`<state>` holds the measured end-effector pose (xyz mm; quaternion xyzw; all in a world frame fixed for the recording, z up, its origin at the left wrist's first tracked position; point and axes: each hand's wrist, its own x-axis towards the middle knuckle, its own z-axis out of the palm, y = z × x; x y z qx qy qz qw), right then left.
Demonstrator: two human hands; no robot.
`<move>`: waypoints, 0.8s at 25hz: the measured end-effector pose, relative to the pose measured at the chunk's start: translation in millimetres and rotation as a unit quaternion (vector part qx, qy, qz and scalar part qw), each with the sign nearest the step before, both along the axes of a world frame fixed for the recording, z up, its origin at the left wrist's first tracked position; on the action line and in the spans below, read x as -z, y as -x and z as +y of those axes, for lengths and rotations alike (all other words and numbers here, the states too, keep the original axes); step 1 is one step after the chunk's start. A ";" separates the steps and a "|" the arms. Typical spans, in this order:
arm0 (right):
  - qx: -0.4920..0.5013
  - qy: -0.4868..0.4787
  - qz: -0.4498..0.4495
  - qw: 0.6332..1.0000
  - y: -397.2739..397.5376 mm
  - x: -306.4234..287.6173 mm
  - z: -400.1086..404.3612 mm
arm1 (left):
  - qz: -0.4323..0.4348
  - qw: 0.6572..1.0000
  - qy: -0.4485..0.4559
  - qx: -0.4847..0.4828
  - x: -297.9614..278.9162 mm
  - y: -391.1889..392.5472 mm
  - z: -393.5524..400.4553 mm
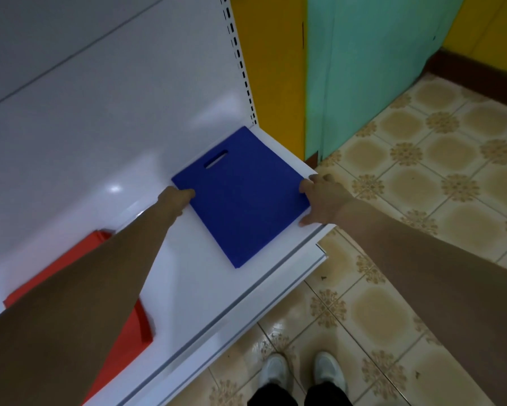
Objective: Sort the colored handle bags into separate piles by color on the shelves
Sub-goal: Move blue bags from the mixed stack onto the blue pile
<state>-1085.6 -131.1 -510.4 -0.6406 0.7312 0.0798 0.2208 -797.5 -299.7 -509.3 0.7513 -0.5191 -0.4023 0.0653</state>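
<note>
A blue handle bag lies flat on the white shelf near its right end, its cut-out handle pointing toward the back panel. My left hand touches the bag's left edge with fingers curled against it. My right hand rests against the bag's right edge, fingers spread along it. A pile of red bags lies further left on the same shelf, mostly hidden under my left forearm.
The shelf's white back panel rises behind the bags, with a slotted upright at its right end. Yellow and teal walls stand beyond. Patterned floor tiles lie to the right, and my shoes are below the shelf edge.
</note>
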 end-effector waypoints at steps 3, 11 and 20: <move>0.032 0.020 -0.022 0.999 -16.1 -32.8 19.7 | -0.093 0.991 0.046 0.083 -28.6 0.1 31.1; 0.172 0.279 -0.312 0.892 -93.5 -181.0 140.8 | -0.002 0.970 0.130 0.203 -163.9 15.7 173.0; 0.159 0.473 -0.326 0.803 -254.2 -331.8 271.7 | 0.115 0.919 0.243 0.289 -344.5 -98.5 336.3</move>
